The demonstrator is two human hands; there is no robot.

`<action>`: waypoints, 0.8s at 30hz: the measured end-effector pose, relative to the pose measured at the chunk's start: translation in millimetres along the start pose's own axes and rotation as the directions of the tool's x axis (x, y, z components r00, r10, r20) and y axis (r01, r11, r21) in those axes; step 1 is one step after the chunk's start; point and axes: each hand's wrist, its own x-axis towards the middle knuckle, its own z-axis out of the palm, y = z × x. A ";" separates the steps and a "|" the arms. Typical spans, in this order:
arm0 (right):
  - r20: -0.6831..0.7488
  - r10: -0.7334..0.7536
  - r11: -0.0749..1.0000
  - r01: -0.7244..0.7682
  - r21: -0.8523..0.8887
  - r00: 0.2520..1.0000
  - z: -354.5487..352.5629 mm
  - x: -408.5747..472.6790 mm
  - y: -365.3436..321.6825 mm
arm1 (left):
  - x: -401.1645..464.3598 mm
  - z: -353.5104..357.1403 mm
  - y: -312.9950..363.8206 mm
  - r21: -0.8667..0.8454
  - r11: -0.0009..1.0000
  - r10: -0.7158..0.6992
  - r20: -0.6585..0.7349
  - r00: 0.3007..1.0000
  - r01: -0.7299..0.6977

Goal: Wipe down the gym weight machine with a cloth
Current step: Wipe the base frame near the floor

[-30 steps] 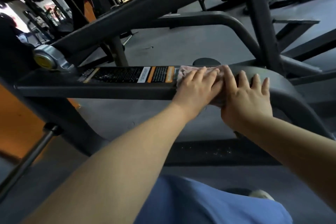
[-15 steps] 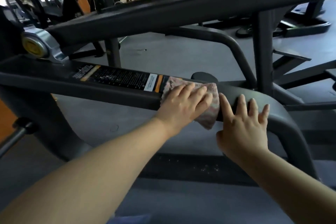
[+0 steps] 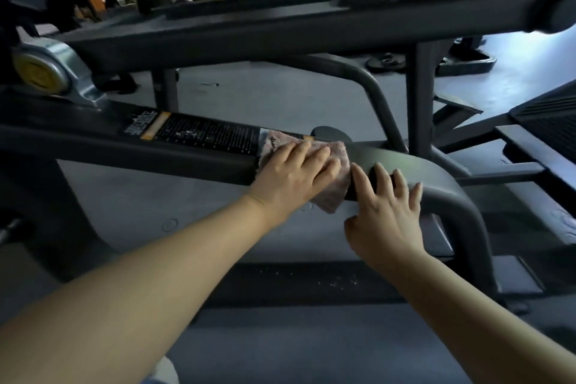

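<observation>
A dark grey weight machine fills the view; its lower frame bar point(image 3: 93, 140) runs left to right and bends downward at the right. A pinkish cloth point(image 3: 335, 184) drapes over this bar, just right of a black and orange label point(image 3: 199, 135). My left hand point(image 3: 293, 174) presses flat on the cloth with straight fingers. My right hand point(image 3: 385, 215) rests beside it on the bar's curve, fingers spread and straight, touching the metal and not the cloth.
A second heavy bar point(image 3: 249, 28) crosses above. A silver pivot with a yellow cap point(image 3: 40, 75) sits at the left end. Upright posts point(image 3: 422, 93) stand behind. A ribbed footplate point(image 3: 551, 121) is at the right. Grey floor point(image 3: 255, 97) lies below.
My left hand has slid the cloth left along the bar, onto the label's edge. My right hand has separated from the left and spread on the bar's curve. The view tilted upward.
</observation>
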 end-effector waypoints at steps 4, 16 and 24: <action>0.000 -0.054 0.998 0.054 0.017 0.999 -8.3 -5.0 -36.2 | -27.6 -13.5 -34.6 0.032 0.999 -0.024 0.002 1.000 0.023; 0.058 -0.344 0.938 0.346 -0.033 0.937 -26.2 0.3 -162.7 | -113.3 -49.9 -134.7 0.176 0.981 -0.099 0.134 0.986 0.075; 0.073 -0.398 0.914 0.402 -0.056 0.915 -26.1 10.1 -216.7 | -167.3 -73.7 -193.4 0.274 0.944 -0.255 0.243 0.936 0.186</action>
